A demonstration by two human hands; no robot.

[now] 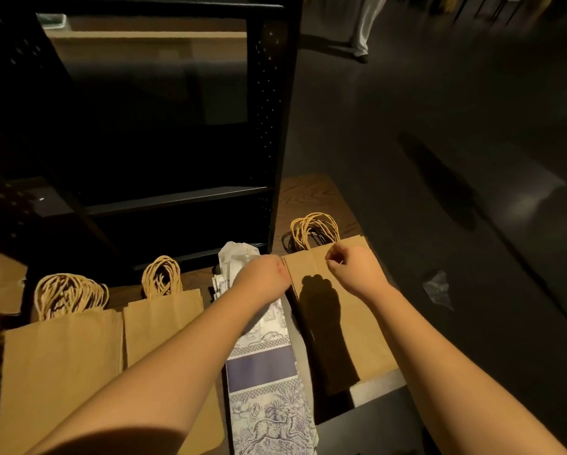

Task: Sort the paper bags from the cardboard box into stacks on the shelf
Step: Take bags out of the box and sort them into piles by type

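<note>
I cannot see my left hand (265, 270) fingers; they are hidden past the wrist, so I cannot tell what they hold. Four stacks of paper bags lie flat on the wooden tabletop (311, 195): three brown, one blue-and-white printed stack (265, 372). My right hand (352, 267) curls over the right brown stack (341, 323), fingers bent near its top edge.

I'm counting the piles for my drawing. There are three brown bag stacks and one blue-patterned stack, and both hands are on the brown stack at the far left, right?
Not quite. The head view shows both hands, left and right, at the top of the brown stack at the far right, not the far left. The three brown stacks and the blue-patterned stack are right.
</note>
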